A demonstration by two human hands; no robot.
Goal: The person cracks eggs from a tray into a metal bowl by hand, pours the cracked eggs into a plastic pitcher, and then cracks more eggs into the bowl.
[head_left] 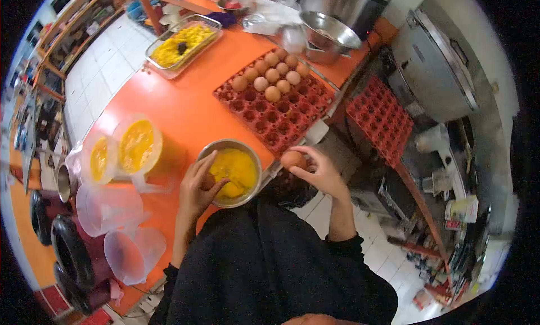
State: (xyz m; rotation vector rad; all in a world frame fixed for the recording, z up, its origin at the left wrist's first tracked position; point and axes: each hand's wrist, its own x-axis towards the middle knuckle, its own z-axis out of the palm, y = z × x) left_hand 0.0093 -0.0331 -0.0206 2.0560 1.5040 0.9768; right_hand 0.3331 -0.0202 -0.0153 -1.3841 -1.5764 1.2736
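Note:
A metal bowl (257,181) of cracked eggs (236,170), with yolks showing, sits at the table's near edge. My left hand (194,184) is at the bowl's left rim, its fingers curled round a brown egg (208,182) that they partly hide; whether its shell is whole I cannot tell. To the right of the bowl, past the table edge, my right hand (323,176) grips another brown egg (292,159) between thumb and fingers. Beyond the bowl lies a red egg tray (264,122), with several brown eggs (272,75) in its far part and bare cups nearer me.
Two plastic jugs of beaten egg (160,150) stand left of the bowl, with clear plastic jugs (109,207) nearer me. A glass dish of yellow food (216,27) is at the back. Another red egg tray (379,120) and a large metal pot (433,66) are at right.

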